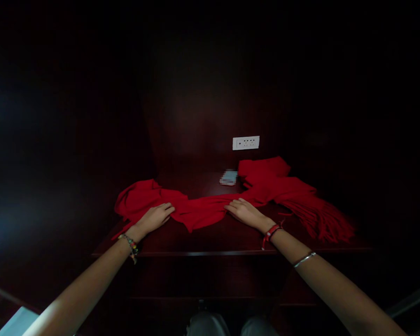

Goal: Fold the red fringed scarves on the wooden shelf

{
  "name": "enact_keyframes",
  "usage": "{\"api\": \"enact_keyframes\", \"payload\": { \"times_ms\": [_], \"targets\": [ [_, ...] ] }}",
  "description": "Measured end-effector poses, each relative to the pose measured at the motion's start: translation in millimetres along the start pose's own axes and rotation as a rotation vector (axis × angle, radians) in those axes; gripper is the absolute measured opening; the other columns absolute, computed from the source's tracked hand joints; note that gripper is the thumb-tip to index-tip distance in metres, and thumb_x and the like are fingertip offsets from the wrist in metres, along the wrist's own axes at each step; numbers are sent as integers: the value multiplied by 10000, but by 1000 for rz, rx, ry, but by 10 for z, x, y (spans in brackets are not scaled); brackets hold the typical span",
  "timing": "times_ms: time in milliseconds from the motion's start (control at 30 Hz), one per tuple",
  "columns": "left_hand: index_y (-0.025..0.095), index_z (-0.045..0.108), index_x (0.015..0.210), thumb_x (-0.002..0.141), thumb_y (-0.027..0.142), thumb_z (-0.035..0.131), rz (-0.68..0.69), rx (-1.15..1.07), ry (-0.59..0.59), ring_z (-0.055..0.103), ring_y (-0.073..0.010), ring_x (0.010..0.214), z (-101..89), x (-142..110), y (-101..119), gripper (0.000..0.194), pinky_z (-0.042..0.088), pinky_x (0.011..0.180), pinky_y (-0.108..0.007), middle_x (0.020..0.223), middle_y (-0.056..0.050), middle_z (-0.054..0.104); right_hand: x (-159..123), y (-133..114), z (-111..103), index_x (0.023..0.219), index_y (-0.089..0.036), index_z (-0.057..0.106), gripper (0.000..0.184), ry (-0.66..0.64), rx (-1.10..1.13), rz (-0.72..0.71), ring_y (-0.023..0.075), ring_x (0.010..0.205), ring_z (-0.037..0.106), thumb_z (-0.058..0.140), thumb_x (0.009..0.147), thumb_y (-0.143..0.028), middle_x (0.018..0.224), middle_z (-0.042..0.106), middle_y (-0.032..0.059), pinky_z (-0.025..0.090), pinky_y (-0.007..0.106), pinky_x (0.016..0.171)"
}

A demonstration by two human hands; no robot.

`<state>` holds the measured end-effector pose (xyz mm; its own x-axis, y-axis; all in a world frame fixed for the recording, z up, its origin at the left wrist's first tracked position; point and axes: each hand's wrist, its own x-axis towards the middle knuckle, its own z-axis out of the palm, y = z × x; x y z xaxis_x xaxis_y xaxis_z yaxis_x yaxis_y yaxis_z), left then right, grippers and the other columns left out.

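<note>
A long red scarf (206, 208) lies across the dark wooden desk, bunched at the left and spreading into a fringed end at the right. My left hand (156, 216) is closed on its near edge, left of the middle. Farther right, my right hand (243, 211) grips the same cloth with curled fingers. Between the two hands the fabric runs fairly straight, with a pointed fold hanging toward me. Some fingertips are hidden in the cloth.
Behind the scarf, a small pale blurred item (228, 178) lies on the desk (203, 242). A white socket panel (246, 143) is set in the dark back wall. Below the desk edge my knees show. A pale flat object (19, 323) sits at lower left.
</note>
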<state>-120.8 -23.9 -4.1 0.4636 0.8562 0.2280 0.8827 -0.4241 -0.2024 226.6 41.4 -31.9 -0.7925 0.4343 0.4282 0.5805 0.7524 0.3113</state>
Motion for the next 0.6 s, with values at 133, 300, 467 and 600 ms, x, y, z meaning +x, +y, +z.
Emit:
{"api": "enact_keyframes", "payload": {
  "times_ms": [133,300,467,600],
  "targets": [
    [176,518,1068,829,96,319,1,-92,84,522,-152,965,-55,33,-282,321,411,864,-295,1055,-69,554,166,-121,26,917,-167,588,201,17,23,8,176,809,529,426,826,-89,861,607,68,361,303,769],
    [200,487,1133,723,-4,358,-44,-52,11,494,-184,1016,-158,-27,-355,476,383,885,-347,1109,-77,532,113,-58,29,848,-141,580,162,110,112,138,163,731,510,418,842,-143,784,580,66,376,270,705],
    [235,347,1272,709,156,522,67,-120,54,323,-240,1186,-186,14,497,595,281,971,-395,1273,-90,381,41,-46,32,846,-154,567,142,112,224,124,156,731,502,438,811,-107,789,571,52,381,263,709],
    [212,250,1322,736,498,512,9,-209,39,267,-286,1221,-125,175,1030,703,254,971,-447,1347,-128,285,20,-66,21,820,-158,555,124,136,280,136,153,731,498,452,793,-96,784,564,45,383,260,712]
  ]
}}
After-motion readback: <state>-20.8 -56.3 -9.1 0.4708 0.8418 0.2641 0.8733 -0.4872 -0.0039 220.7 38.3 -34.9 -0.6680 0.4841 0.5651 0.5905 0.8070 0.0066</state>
